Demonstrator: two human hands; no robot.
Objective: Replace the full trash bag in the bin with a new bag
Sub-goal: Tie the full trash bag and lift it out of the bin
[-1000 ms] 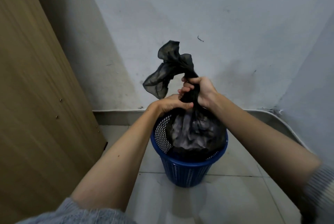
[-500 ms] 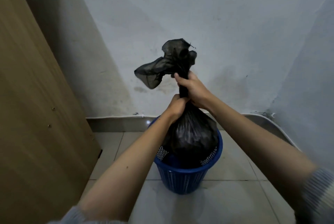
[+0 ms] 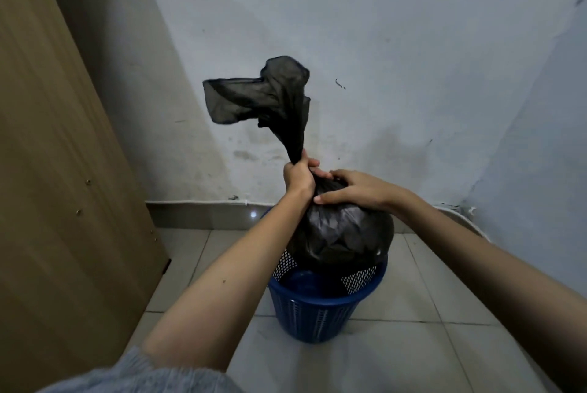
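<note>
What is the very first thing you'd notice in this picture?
The big black trash bag in the middle, partly lifted above the blue mesh bin on the tiled floor. The left hand squeezes its twisted neck, so the loose top flops up against the white wall, while the right hand lies on the bag's bulging top. A tall wooden panel fills the left side.
</note>
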